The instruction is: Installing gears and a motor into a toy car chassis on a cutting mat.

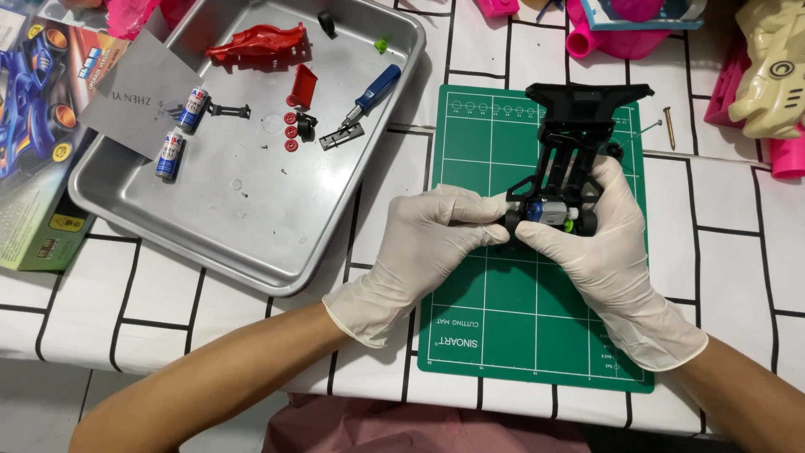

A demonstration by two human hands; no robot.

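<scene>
Black toy car chassis (570,159) lies on the green cutting mat (486,277), on the tiled surface (738,243). Left hand (419,252) and right hand (599,243), both gloved, have their grip clamped on its near end; exact fingertip contact apparently obscured. Metal tray (251,243) to the left holds a red body shell (260,44), screwdriver (373,94), two batteries (180,132).

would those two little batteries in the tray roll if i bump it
Probably: the batteries are round cylinders lying on their sides on the smooth metal tray. They look small and light, so the raised rim should likely stop them.
</scene>
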